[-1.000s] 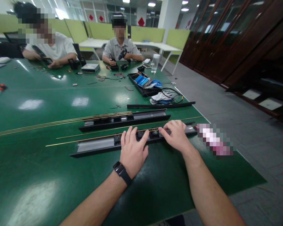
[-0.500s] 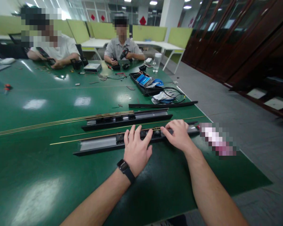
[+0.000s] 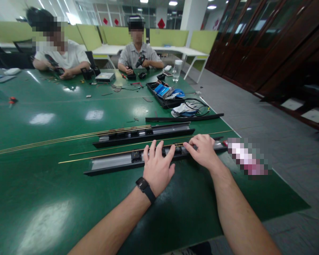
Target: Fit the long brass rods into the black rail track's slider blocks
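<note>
Gripping: our left hand (image 3: 158, 167) spread, clasping nothing; right hand (image 3: 202, 150), we couldn't tell.
Near rail (image 3: 111, 162): partly filled with blocks (image 3: 136, 156).
Thin rod (image 3: 122, 146): lay outside.

1 head-worn camera looks forward and down across the green table (image 3: 117, 106).

Black-edged grey channel (image 3: 108, 163) under left fingers (image 3: 158, 150); gold rod (image 3: 74, 160) reaching left of them. Wristwatch (image 3: 141, 183) behind fingers black. Tabletop (image 3: 82, 193) around fingers green. Beyond fingers: bright-blue pack (image 3: 162, 91).
</note>
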### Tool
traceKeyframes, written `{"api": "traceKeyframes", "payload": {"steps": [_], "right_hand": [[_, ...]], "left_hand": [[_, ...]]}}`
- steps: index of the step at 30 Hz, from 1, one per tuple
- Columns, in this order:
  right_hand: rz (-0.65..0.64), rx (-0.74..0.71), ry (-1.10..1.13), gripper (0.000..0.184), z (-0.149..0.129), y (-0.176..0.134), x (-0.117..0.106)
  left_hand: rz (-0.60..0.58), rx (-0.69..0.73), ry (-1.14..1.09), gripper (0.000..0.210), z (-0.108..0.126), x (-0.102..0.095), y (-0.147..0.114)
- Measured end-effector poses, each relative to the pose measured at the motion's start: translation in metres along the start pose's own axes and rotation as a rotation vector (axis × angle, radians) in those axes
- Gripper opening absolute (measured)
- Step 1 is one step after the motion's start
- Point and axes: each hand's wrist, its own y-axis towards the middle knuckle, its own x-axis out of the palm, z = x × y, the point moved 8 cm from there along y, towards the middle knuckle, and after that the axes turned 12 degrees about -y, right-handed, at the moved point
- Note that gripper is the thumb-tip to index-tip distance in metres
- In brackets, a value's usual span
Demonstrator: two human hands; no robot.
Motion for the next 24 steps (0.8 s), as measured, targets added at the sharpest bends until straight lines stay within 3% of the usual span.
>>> {"api": "traceKeyframes", "payload": {"steps": [24], "right_hand": [[-0.025, 0.035, -0.027, 0.051, 0.022, 0.002, 0.003]], "left_hand": [[-0.018, 0.036, 0.002, 0.061, 0.013, 0.007, 0.008]]}}
